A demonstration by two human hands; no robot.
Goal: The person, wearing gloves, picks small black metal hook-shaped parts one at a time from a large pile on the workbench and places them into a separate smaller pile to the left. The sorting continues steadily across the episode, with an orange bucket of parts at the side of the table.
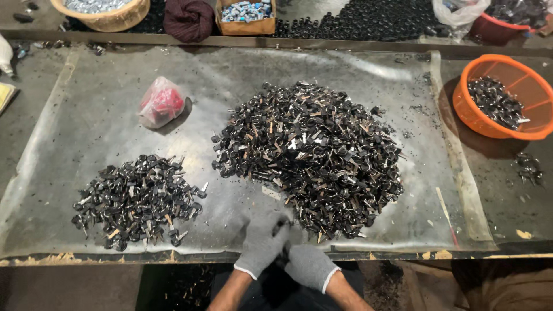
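Note:
Both my hands wear grey knit gloves and meet at the near edge of the table. My left hand (262, 241) has its fingers curled around a small black part, just below the big heap. My right hand (310, 266) presses against it from the right, fingers closed; what it grips is hidden. A large heap of small black parts with metal prongs (311, 155) fills the middle of the clear plastic sheet (103, 109). A smaller pile of the same parts (137, 200) lies to the left.
A clear bag with red contents (161, 102) lies at the upper left. An orange basket (536, 95) with black parts stands at right. Along the far edge are a wooden bowl (118, 20), a cardboard box (247, 26), a dark cloth (188, 20) and more black parts (368, 20).

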